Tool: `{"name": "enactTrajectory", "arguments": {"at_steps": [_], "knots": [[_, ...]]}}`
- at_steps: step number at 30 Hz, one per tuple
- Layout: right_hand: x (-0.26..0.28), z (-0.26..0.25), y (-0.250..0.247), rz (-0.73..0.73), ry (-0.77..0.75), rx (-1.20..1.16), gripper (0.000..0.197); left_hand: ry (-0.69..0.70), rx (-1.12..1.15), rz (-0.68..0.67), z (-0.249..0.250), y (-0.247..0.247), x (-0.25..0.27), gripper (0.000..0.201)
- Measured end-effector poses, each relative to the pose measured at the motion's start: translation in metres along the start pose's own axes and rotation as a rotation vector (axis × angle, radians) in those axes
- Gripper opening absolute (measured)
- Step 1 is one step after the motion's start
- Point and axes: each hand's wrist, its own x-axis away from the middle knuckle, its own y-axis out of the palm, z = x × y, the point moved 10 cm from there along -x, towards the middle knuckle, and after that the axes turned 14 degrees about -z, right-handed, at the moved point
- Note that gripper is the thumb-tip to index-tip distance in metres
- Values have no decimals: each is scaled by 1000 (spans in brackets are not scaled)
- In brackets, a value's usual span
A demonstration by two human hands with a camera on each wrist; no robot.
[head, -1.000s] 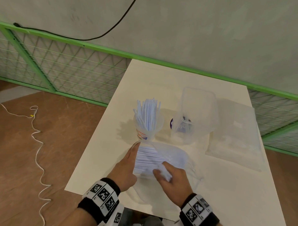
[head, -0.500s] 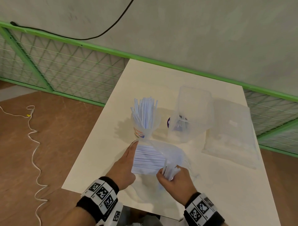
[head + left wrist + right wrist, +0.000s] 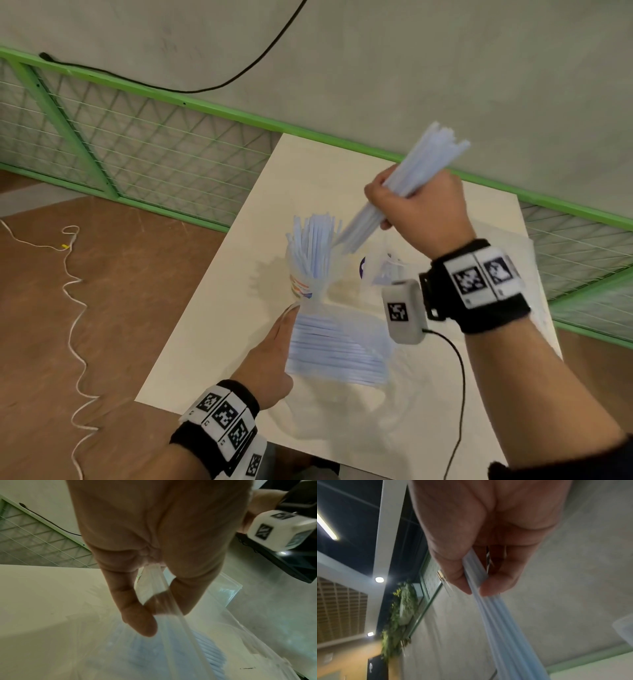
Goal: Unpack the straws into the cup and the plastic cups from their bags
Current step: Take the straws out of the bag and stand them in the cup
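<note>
The right hand [image 3: 423, 212] grips a bunch of straws [image 3: 404, 186] above the cup [image 3: 305, 274] mid-table; the left hand [image 3: 270, 356] pinches the straw bag [image 3: 339, 346] near the table's front edge

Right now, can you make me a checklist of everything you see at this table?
Surface: cream table, bare near its left edge.
Job's things: cup stuffed with upright straws; straw bag lying flat, still holding straws.
Clutter: clear plastic bags to the right, blurred.
Grippers: right hand grips a straw bundle above the cup; left hand pinches the straw bag's edge.
Cables: black wrist-camera cable; white cord on floor; black wall cable.
Surroundings: green mesh fence, grey wall, brown floor.
</note>
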Motion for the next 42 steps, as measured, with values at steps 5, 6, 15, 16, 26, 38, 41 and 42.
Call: {"name": "enactTrajectory", "arguments": {"at_steps": [5, 6, 15, 16, 26, 38, 41, 42], "knots": [[-27, 46, 68, -208, 137, 93, 19, 3, -4, -1, -1, 0, 1, 110], [-27, 55, 80, -258, 163, 111, 26, -1, -9, -4, -1, 1, 0, 110], [-21, 48, 79, -89, -38, 52, 72, -15, -15, -6, -6, 0, -3, 112], [-18, 49, 93, -160, -43, 134, 74, -16, -20, -7, -7, 1, -3, 112], [23, 53, 117, -178, -114, 205, 92, 5, 0, -6, -11, 2, -6, 114], [25, 59, 116, -104, -167, 316, 87, 0, 0, -14, -11, -3, -4, 113], [33, 67, 121, -119, -98, 267, 108, -14, 6, -28, -11, -1, -5, 111], [30, 69, 128, -153, -74, 283, 114, -16, 6, -31, -11, -1, -6, 111]]}}
